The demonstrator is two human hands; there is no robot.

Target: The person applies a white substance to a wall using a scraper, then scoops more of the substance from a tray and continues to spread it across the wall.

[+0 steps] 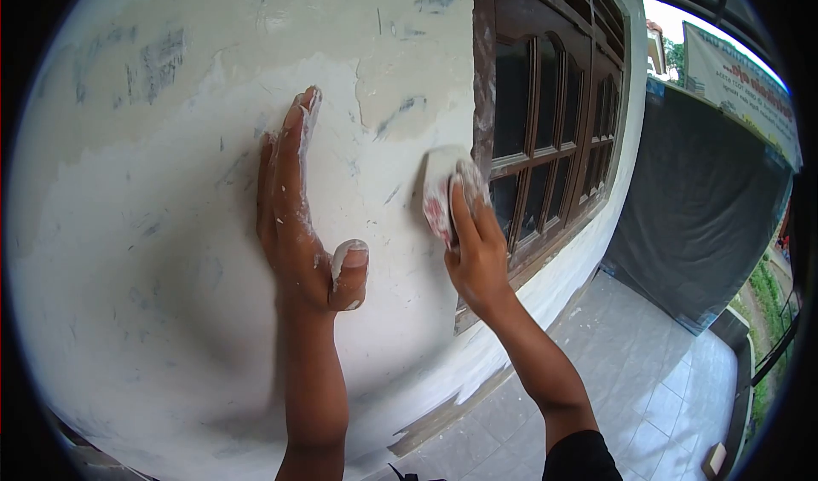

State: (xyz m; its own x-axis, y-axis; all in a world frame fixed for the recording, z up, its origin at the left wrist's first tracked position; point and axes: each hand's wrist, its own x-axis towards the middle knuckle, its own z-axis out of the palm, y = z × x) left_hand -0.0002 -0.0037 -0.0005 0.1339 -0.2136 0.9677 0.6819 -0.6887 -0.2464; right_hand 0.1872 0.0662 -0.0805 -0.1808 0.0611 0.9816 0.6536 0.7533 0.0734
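Observation:
A white wall (196, 302), patchy with grey streaks and off-white areas, fills the left and middle of the head view. My left hand (298, 200) is raised at the wall with its fingers stretched upward and the thumb sticking out. White paste or dust coats its fingertips and thumb. To the right, my right hand (479, 247) grips a whitish pad with reddish patches (439, 193) against the wall, close to the window frame. My fingers hide part of the pad, and its exact kind does not show clearly.
A brown wooden window (545, 97) with dark panes is set into the wall at right. Beyond it hang a dark sheet (690, 200) and a printed banner (737, 76). Grey floor tiles (630, 353) lie below, with a small block (714, 461) at lower right.

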